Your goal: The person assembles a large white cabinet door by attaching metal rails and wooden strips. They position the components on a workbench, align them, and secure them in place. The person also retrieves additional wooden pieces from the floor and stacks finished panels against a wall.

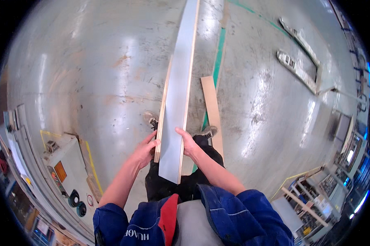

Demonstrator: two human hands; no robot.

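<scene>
A long board with a pale grey-white face [177, 82] stretches away from my body, its near end over my thighs. Along its left side lies a second, narrower plywood strip [163, 119] with layered wood edges. My left hand [145, 150] closes on the near part of this strip, thumb on top and the other fingers partly hidden below. My right hand [187, 142] grips the right edge of the pale board, thumb over its face, with its remaining fingers hidden underneath.
A brown board [210, 98] lies on the floor beside my right shoe [207, 132], across a green floor line [219, 53]. A pallet jack [304, 61] stands far right. Machine housing [70, 164] is at near left; a rack of materials [308, 201] stands near right.
</scene>
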